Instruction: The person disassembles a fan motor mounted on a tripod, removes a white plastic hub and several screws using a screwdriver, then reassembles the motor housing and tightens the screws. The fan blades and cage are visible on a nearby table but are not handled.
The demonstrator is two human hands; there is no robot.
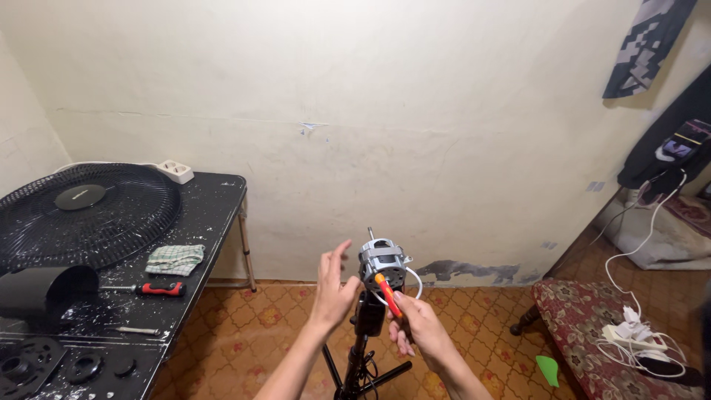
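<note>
Indoors, right hand (418, 326) gripping screwdriver (388, 295) at fan motor (383, 263), left hand (335, 285) open, black table (204, 215), tiled floor (474, 326).

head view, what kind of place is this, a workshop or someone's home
Probably a room in a home, used for repair: a paint-spattered black table holds a fan grille and a screwdriver, and a patterned cushioned seat stands on the tiled floor.

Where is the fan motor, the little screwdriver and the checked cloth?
fan motor (383, 261), head view, metal body.
screwdriver (387, 295), head view, red handle in right hand.
checked cloth (175, 259), head view, its middle.
</note>
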